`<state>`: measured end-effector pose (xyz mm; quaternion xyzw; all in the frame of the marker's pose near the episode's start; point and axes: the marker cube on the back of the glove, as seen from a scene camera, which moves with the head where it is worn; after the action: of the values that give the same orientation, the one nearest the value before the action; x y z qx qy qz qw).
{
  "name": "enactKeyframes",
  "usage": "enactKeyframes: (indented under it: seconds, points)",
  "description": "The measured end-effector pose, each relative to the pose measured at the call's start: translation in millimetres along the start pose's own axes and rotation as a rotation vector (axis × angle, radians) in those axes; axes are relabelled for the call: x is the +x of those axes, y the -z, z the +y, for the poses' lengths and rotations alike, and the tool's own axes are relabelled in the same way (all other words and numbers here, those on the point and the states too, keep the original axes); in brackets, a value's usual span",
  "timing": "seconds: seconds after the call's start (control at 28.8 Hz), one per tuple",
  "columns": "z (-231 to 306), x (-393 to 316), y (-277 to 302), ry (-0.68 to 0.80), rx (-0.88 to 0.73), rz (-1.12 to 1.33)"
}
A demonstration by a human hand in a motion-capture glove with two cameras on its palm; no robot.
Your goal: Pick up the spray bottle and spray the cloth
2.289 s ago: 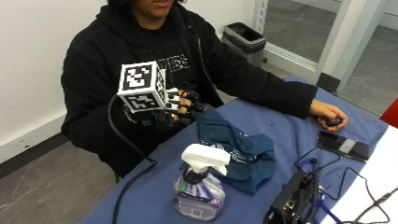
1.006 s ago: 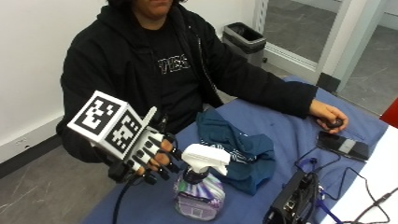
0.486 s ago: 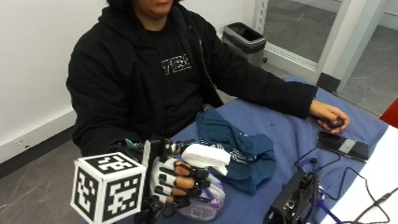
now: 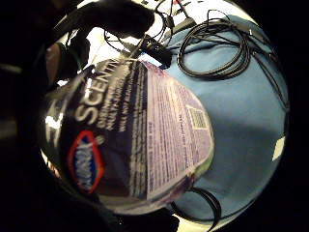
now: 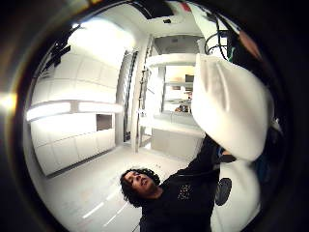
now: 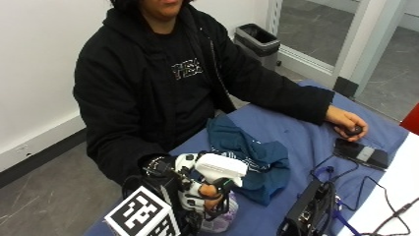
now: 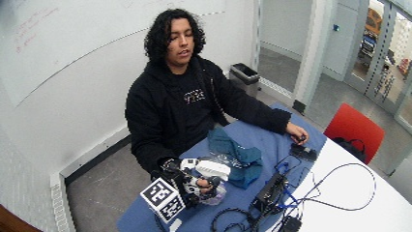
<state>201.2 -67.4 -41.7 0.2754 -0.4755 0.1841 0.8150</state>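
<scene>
- The step in hand is the pick-up: the right hand (image 6: 196, 194) is at the bottle (image 6: 219, 216), which stands near the worktop's (image 6: 301, 142) near edge, at the corner on the person's right.
- The fingers (image 6: 208, 191) are curled round the neck under the white spray head (image 6: 221, 167), so the hand grips the bottle there. One fingertip seems to sit at the trigger, though the hand's own gear hides that spot and I would not swear to it.
- Whether the base is off the blue cover yet cannot be told from the outside view. The little-finger palm view is filled by the bottle's label (image 4: 140, 140), with the blue worktop (image 4: 241, 125) and a coil of black cable (image 4: 217, 48) beyond it.
- The cloth (image 6: 252, 157), dark teal and rumpled, lies just beside the bottle, toward the middle of the worktop and in front of the person.
- The bare left hand (image 6: 347, 125) rests at the far edge, well apart from both.
- Next, as I judge it: lift the bottle clear, turn the nozzle toward the cloth, keep it upright enough to draw liquid, then squeeze the trigger with a finger.
- The cloth is close, so the swing is short; aim matters, since a black device (image 6: 308, 211) and cables lie near the cloth.
</scene>
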Motion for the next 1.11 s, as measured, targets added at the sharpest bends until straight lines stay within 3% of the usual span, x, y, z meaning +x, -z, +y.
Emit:
enactKeyframes:
  seconds: [0.31,0.66,1.11]
  points:
    - [-11,17,-20,0.055,0.154,0.100]
    - [0,13,-2,0.047,0.271,0.236]
    - [7,13,-3,0.103,0.328,0.244]
